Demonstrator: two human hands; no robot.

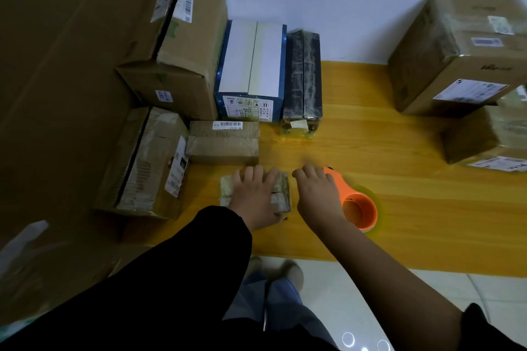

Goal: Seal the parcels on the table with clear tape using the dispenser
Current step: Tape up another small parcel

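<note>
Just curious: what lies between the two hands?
Head view: only bare wooden table between the left hand, on a small parcel, and the right hand, on the orange tape dispenser.

1. The left hand point(255, 196) lies flat on a small tape-wrapped parcel point(281, 194) near the front edge of the wooden table point(399, 174).
2. Just beside it, the right hand point(316, 196) grips the handle of an orange tape dispenser point(368, 216) that rests on the table.
3. Behind them lie a barcoded brown parcel point(224, 142), a blue-and-white box point(251, 65) and a black wrapped parcel point(303, 74).
</note>
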